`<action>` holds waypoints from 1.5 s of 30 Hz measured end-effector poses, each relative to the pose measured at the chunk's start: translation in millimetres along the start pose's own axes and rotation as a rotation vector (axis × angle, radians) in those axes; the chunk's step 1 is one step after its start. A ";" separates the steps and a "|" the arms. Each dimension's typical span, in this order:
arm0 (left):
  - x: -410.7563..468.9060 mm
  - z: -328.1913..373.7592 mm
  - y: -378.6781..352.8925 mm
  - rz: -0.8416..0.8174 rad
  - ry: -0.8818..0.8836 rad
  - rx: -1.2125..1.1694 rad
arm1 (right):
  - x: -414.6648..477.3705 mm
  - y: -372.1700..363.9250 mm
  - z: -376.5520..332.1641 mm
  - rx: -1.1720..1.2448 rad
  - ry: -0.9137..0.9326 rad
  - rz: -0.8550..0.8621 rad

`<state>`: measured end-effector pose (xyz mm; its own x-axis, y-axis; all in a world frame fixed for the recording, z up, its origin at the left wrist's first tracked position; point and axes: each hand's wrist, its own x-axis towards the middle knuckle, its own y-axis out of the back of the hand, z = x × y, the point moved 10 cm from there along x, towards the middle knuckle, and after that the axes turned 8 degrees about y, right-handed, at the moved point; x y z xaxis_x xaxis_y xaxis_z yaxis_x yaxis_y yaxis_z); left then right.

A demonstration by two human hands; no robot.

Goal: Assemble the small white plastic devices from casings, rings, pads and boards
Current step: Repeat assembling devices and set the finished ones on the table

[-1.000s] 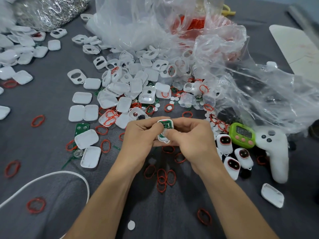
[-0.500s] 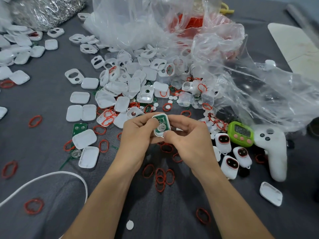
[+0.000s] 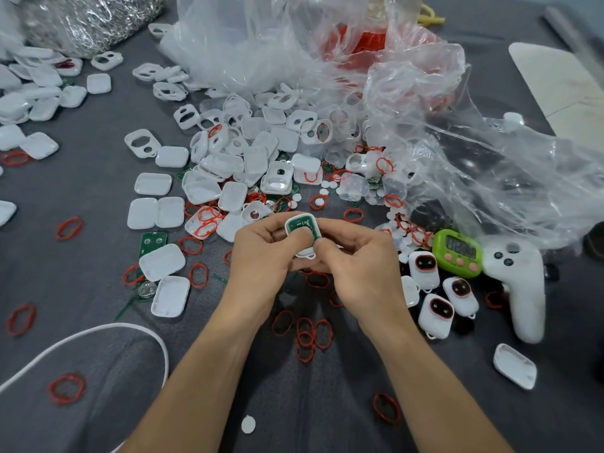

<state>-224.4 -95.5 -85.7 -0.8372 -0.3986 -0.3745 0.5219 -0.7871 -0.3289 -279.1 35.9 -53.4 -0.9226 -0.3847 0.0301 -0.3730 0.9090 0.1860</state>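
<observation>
A small white casing with a green board [image 3: 300, 227] seated in it is held between both hands above the grey cloth. My left hand [image 3: 261, 256] grips its left side, thumb lying across the board. My right hand [image 3: 358, 263] grips its right side and lower end. A heap of white casings [image 3: 248, 158] lies just beyond the hands. Red rings [image 3: 307, 335] are scattered near my wrists. White round pads [image 3: 327, 184] lie by the heap. Three assembled devices [image 3: 436, 308] with red-ringed dark windows sit to the right. A loose green board [image 3: 152, 241] lies at the left.
Crumpled clear plastic bags [image 3: 457, 158] cover the back right. A green timer [image 3: 457, 248] and a white controller [image 3: 519, 289] lie at the right. A white cable [image 3: 98, 331] curves at lower left. A bag of silver parts [image 3: 88, 21] sits at the far left corner.
The casing with the board has been turned in my hands, and my left thumb now lies across the board. Both hands stay in about the same place.
</observation>
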 end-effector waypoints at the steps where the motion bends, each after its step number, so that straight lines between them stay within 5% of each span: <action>1: 0.1 -0.6 0.5 -0.002 0.003 0.000 | -0.2 -0.2 0.7 0.005 -0.002 0.002; 29: 2.9 -5.8 0.3 -0.002 0.096 -0.094 | -1.9 -0.7 5.4 0.118 -0.072 0.030; 34: 4.3 -3.4 -1.7 -0.035 0.095 -0.083 | -3.6 23.1 -13.9 -0.174 0.052 0.185; 40: 2.0 0.8 -5.2 -0.098 0.098 -0.075 | 1.3 9.8 -57.9 -0.541 0.406 0.041; 45: 1.6 0.5 -6.0 -0.129 0.126 -0.091 | 4.7 0.4 -64.2 -0.680 0.455 -0.062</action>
<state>-229.0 -91.7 -83.9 -0.8740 -0.2303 -0.4279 0.4289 -0.7797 -0.4562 -277.3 24.2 9.8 -0.7173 -0.5912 0.3687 -0.1453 0.6445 0.7507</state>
